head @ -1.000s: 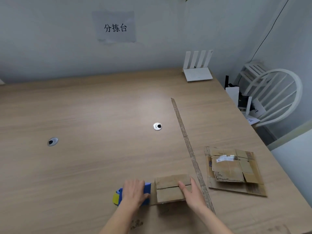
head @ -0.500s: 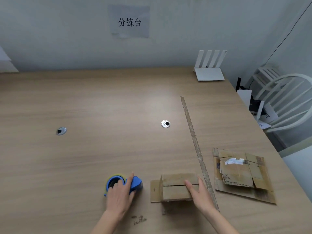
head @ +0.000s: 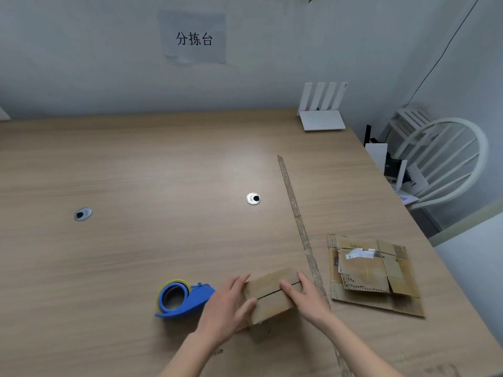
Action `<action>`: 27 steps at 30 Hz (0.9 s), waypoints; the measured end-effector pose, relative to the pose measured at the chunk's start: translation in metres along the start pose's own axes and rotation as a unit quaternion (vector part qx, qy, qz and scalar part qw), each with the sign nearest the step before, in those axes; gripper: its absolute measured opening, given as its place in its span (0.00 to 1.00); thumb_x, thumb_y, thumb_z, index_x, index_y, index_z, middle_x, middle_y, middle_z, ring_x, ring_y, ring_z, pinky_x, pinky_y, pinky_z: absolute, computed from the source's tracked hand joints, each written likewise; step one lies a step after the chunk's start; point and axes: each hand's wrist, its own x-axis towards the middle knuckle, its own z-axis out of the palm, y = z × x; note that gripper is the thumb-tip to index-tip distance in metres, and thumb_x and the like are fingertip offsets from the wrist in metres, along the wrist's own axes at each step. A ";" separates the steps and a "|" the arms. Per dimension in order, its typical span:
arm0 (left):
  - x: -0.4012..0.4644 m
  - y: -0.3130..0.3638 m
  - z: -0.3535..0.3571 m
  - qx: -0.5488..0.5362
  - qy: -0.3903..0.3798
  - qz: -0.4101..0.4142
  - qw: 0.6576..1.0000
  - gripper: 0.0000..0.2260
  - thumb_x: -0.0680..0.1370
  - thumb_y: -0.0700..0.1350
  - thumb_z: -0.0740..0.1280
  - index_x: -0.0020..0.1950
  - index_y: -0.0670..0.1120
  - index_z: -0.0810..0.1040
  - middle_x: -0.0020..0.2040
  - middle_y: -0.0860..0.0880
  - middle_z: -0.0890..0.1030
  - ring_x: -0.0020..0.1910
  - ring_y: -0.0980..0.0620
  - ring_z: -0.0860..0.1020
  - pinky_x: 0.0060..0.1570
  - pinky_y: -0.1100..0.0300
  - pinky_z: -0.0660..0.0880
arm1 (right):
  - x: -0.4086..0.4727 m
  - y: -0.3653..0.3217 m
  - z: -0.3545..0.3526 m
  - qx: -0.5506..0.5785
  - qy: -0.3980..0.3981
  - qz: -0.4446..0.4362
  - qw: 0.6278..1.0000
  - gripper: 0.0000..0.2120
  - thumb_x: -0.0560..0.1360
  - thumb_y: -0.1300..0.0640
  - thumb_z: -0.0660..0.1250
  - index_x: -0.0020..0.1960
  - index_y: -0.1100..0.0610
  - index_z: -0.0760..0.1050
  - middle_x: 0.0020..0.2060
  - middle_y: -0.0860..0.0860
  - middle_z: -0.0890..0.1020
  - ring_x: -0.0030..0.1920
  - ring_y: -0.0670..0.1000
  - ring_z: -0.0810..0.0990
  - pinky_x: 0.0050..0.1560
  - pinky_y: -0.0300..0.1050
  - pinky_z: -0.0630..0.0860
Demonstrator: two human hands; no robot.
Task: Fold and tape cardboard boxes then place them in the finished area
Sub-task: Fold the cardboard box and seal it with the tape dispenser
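A small brown cardboard box (head: 269, 288) stands on the wooden table (head: 136, 172) near its front edge, its two top flaps folded shut with a seam across. My left hand (head: 227, 306) holds the box's left side, thumb on top. My right hand (head: 306, 297) lies on the right part of the top, fingers straight across the flaps. A blue tape dispenser (head: 181, 297) with a yellowish roll lies just left of my left hand, untouched.
A stack of flattened cardboard boxes (head: 373, 273) lies to the right. A long thin strip (head: 298, 221) runs across the table between box and stack. A white router (head: 322, 112) sits at the back right, a white chair (head: 446, 159) beyond the table edge. Two cable grommets (head: 253, 198) are in the tabletop.
My left hand let go of the tape dispenser, left it on the table and moved right onto the box's left side. The side flap is now folded in. My right hand stayed on the box.
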 end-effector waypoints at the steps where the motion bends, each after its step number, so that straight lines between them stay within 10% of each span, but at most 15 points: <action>1: 0.002 0.003 0.004 -0.037 -0.019 -0.014 0.999 0.27 0.80 0.62 0.62 0.78 0.60 0.62 0.71 0.63 0.68 0.68 0.60 0.70 0.64 0.60 0.71 | 0.001 -0.004 -0.003 -0.002 -0.017 -0.010 1.000 0.35 0.78 0.39 0.68 0.79 0.52 0.62 0.75 0.48 0.71 0.73 0.48 0.70 0.74 0.48 0.66; 7: 0.005 0.011 0.017 -0.052 -0.008 -0.081 0.995 0.27 0.79 0.63 0.64 0.77 0.60 0.63 0.71 0.62 0.71 0.68 0.59 0.71 0.61 0.59 0.72 | -0.008 -0.014 -0.009 -0.213 0.117 -0.061 0.968 0.31 0.80 0.36 0.59 0.79 0.48 0.61 0.73 0.45 0.68 0.72 0.50 0.69 0.67 0.48 0.71; 13: 0.006 0.017 0.026 -0.066 0.033 -0.121 0.990 0.32 0.76 0.64 0.66 0.77 0.60 0.61 0.69 0.57 0.74 0.67 0.56 0.72 0.60 0.58 0.72 | -0.029 -0.004 0.018 -0.109 0.213 -0.093 0.967 0.32 0.74 0.42 0.74 0.73 0.47 0.67 0.58 0.45 0.63 0.54 0.46 0.70 0.58 0.44 0.74; 18: -0.001 0.012 0.022 -0.111 0.044 -0.110 0.987 0.38 0.72 0.67 0.69 0.76 0.73 0.50 0.51 0.61 0.77 0.50 0.61 0.77 0.46 0.65 0.72 | -0.015 -0.014 0.029 -0.009 0.098 -0.071 0.993 0.34 0.78 0.52 0.70 0.79 0.44 0.57 0.70 0.48 0.66 0.60 0.46 0.76 0.64 0.45 0.74; 22: -0.003 0.009 0.019 -0.108 0.034 -0.085 0.990 0.36 0.71 0.69 0.69 0.72 0.79 0.51 0.58 0.67 0.73 0.54 0.65 0.74 0.52 0.64 0.74 | -0.003 -0.035 0.033 0.092 -0.022 -0.113 0.989 0.35 0.80 0.66 0.64 0.80 0.42 0.57 0.75 0.50 0.68 0.72 0.47 0.72 0.74 0.52 0.69; 27: 0.003 0.010 0.021 -0.079 0.053 -0.109 0.989 0.29 0.76 0.67 0.65 0.75 0.74 0.57 0.54 0.60 0.72 0.51 0.60 0.74 0.51 0.62 0.73 | -0.004 -0.028 0.042 -0.053 -0.034 -0.154 0.986 0.27 0.81 0.60 0.63 0.77 0.42 0.66 0.80 0.46 0.58 0.78 0.40 0.53 0.78 0.40 0.55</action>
